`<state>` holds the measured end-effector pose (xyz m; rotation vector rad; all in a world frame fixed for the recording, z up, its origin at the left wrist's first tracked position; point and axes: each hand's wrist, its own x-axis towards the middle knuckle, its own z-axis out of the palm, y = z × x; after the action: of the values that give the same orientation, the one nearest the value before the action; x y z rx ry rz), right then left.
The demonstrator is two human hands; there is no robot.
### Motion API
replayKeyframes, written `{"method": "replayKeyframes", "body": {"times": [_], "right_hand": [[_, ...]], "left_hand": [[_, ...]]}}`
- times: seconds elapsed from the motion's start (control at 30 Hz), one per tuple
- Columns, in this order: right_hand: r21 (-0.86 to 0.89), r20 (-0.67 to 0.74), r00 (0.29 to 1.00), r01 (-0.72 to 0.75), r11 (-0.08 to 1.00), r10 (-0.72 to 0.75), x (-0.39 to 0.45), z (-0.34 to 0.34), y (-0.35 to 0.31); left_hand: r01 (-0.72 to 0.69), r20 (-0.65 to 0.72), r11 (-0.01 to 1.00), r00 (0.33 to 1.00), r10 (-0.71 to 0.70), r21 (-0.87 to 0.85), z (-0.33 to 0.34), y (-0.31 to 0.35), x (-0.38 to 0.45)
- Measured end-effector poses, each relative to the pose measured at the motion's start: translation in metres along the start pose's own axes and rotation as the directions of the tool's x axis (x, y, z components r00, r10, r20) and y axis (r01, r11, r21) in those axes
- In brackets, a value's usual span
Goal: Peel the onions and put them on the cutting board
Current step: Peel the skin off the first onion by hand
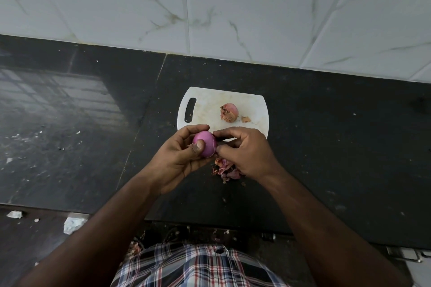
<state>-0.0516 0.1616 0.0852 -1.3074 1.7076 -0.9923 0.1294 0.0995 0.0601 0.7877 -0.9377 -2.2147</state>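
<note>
No text, label, brand, number or sign can be read anywhere here.

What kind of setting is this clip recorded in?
Most likely a home kitchen: a dark stone counter against a marble-look tiled wall, with a white cutting board holding an onion, and loose peels on the counter under the hands.

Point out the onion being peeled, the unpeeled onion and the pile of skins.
Peeled onion [206, 147]: head view, on its bare pink side between the hands.
Unpeeled onion [229, 112]: head view, on its dry skin.
Skins [225, 169]: head view, middle of the pile.
</note>
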Motion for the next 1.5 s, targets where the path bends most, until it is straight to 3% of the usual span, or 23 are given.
{"method": "replayKeyframes", "body": {"times": [0.53,0.83,1.1,1.2,1.33,1.5], "right_hand": [[-0.15,-0.006,0.998,0.064,0.987,-0.065,-0.003,0.0,-0.008],[-0.19,-0.025,0.996,0.08,0.979,-0.087,-0.002,0.005,-0.005],[-0.222,-0.049,0.994,0.087,0.971,-0.1,0.0,0.007,0.002],[-0.184,-0.039,0.997,0.06,0.981,-0.068,0.002,0.002,0.003],[0.006,0.004,1.0,-0.009,1.0,0.009,0.005,-0.005,0.005],[-0.063,0.001,1.0,0.019,0.998,-0.019,0.003,-0.007,0.005]], "left_hand": [[-0.111,0.01,0.977,0.994,0.112,0.183,0.004,-0.004,0.006],[-0.09,-0.001,0.974,0.996,0.092,0.207,0.001,-0.007,0.007],[-0.072,0.011,0.99,0.997,0.071,0.121,0.001,-0.007,0.006],[-0.046,0.025,0.996,0.999,0.044,0.075,-0.001,-0.007,0.006],[-0.05,-0.012,0.993,0.999,0.051,0.104,0.002,-0.005,0.006],[-0.061,-0.018,0.983,0.998,0.065,0.173,0.003,-0.005,0.006]]}}
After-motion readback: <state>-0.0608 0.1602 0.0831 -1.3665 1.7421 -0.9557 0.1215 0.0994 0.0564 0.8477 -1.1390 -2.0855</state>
